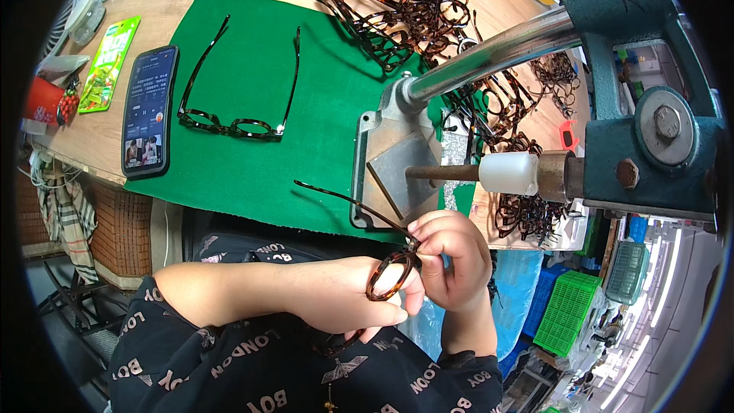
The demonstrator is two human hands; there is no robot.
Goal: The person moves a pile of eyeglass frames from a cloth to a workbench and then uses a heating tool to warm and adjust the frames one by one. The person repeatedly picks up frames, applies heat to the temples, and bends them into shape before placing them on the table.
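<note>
A tortoiseshell eyeglasses frame (pixel 374 281) is held in front of my chest, over the near edge of the green mat. My left hand (pixel 355 294) reaches across from the left and grips it near the front, fingers behind the round rim. With thumb and fingertips, my right hand (pixel 455 256) pinches the frame at the corner where the temple joins the rim. That temple (pixel 348 199) points up and left over the green mat (pixel 252 176). The frame's other side is partly hidden beneath my left hand. A second pair of glasses (pixel 222 126) lies on the mat with both temples extended.
A teal press (pixel 650 145) with a metal column (pixel 497 42) and metal base (pixel 401 168) stands at right. Tangled tortoiseshell frames (pixel 405 4) are heaped behind it. A phone (pixel 149 111) and green packet (pixel 111 65) lie left. Green crates (pixel 566 313) stand below right.
</note>
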